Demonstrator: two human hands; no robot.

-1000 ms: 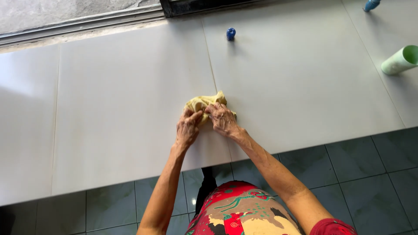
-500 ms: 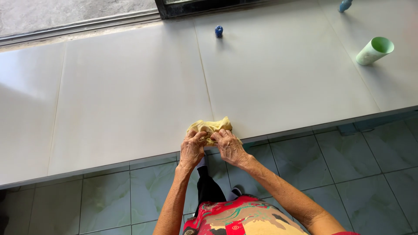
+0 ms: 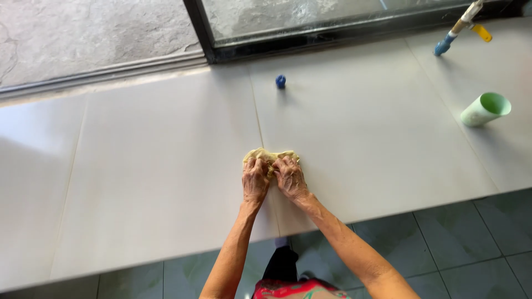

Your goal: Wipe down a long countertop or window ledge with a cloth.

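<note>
Near the front edge of the pale worktop [image 3: 138, 182], about midway along it, a crumpled yellow cloth [image 3: 270, 157] lies under both hands. The left hand [image 3: 255, 180] and right hand [image 3: 289, 178] sit side by side, fingers curled down and pressing on the cloth. The cloth peeks out just beyond the fingertips, on the far side, its long axis running left to right; both hands are equally close. Well apart, a small blue cap [image 3: 281, 81] stands farther back, and a green cup [image 3: 486, 109] lies tipped at far right.
</note>
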